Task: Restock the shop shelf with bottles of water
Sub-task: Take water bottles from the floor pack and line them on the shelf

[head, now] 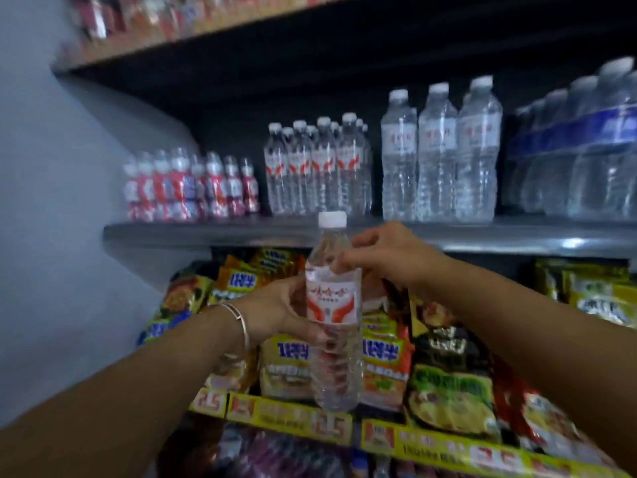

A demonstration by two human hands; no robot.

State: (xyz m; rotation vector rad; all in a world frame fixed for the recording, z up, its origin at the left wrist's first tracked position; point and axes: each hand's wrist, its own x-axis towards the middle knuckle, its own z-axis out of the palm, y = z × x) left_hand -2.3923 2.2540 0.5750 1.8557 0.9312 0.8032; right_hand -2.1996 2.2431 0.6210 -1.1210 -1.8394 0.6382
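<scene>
Both forearms are reaching in from the lower corners, the left one wearing a thin bracelet [238,319] at the wrist. Left hand [279,313] is forming the lower grip: its fingers are curling round the labelled middle of the water bottle [333,315], holding it upright in the air. Right hand [382,251] is forming the upper grip — its fingertips are pinching the bottle's shoulder just above the label, below the white cap [332,219].

Relative to the two grips, the held bottle is sitting between them, its cap rising to the level of the front edge of the middle shelf [206,232]. Beyond and above the grips, matching small bottles [317,167] with red-marked labels are standing in a cluster on that shelf. Right of the upper grip and farther back, three taller bottles [441,150] are standing side by side, and a blue-banded wrapped pack [579,146] is sitting at the far right. Left of the lower grip and higher, small red-and-white bottles [189,188] are standing in a row. Below and behind both grips, snack packets [444,374] are lying on the lower shelf — a yellow price strip [293,420] is running along its front edge.
</scene>
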